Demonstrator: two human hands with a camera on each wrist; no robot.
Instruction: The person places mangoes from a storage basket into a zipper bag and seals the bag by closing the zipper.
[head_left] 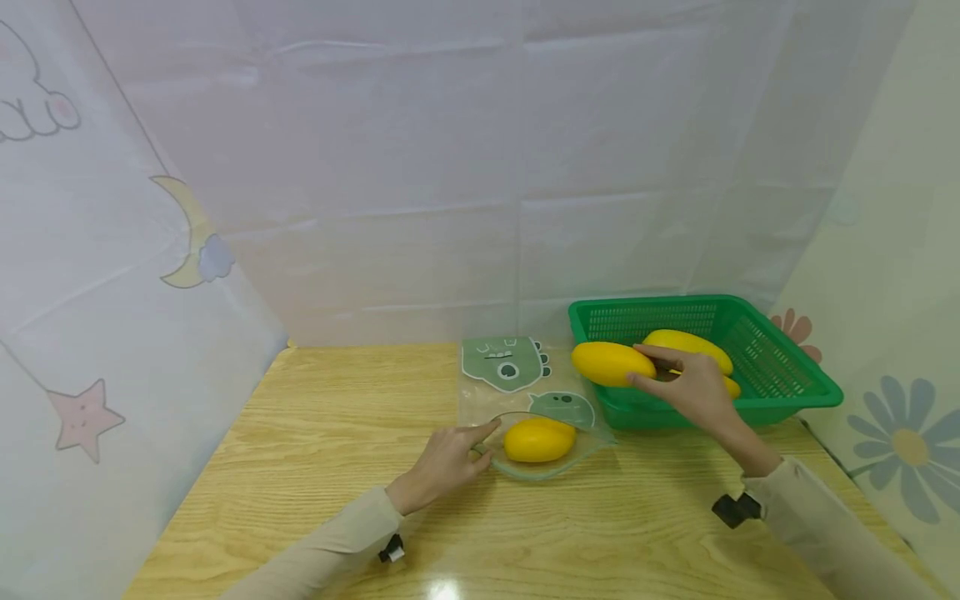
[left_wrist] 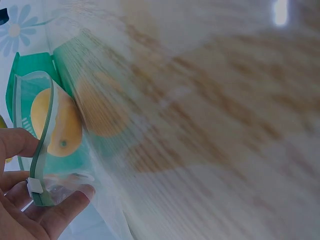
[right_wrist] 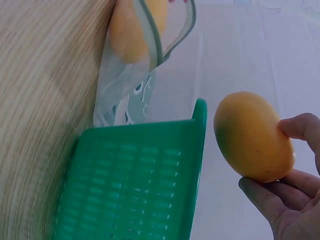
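Observation:
My left hand (head_left: 444, 463) grips the rim of a clear zip bag (left_wrist: 42, 165) by its white slider, and the bag's mouth stands apart. Inside the bag lies one yellow mango (head_left: 539, 440). With thumb and fingers, my right hand (head_left: 693, 390) pinches another mango (head_left: 612, 364) by its end, raised over the left edge of the green basket (head_left: 795, 392). That held mango (right_wrist: 254, 136) hangs beside the basket's rim in the right wrist view. More mangoes (head_left: 688, 347) lie in the basket, partly behind my right hand.
The bag has green dinosaur prints (head_left: 510, 362) and lies on a wood-grain table (head_left: 330, 400). A pale cloth wall (head_left: 390, 167) stands right behind the table. Another printed wall (head_left: 900, 350) runs along the right side, close to the basket.

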